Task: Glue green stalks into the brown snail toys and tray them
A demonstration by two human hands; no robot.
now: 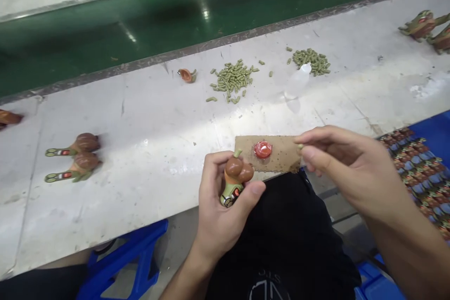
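My left hand (220, 218) is closed around a green and brown figurine (234, 168), its painted face tilted toward the bottom of the view. A small green stub sticks up from the figurine's brown rounded end. My right hand (346, 164) pinches a small green piece (300, 147) between thumb and forefinger, mostly covered by the fingertips. Between the hands, at the table's front edge, lies a strip of cardboard (281, 155) bearing a glossy red blob (263, 149). Farther back are two heaps of small green pieces, a left heap (232, 77) and a right heap (312, 61).
A translucent bottle (298, 83) stands by the right heap. Two figurines (84, 161) lie at left; others (422, 26) are at far right. A small brown part (187, 75) sits near the green belt (140, 23). Rows of figurines (422, 178) fill the right side. A blue stool (130, 258) is below.
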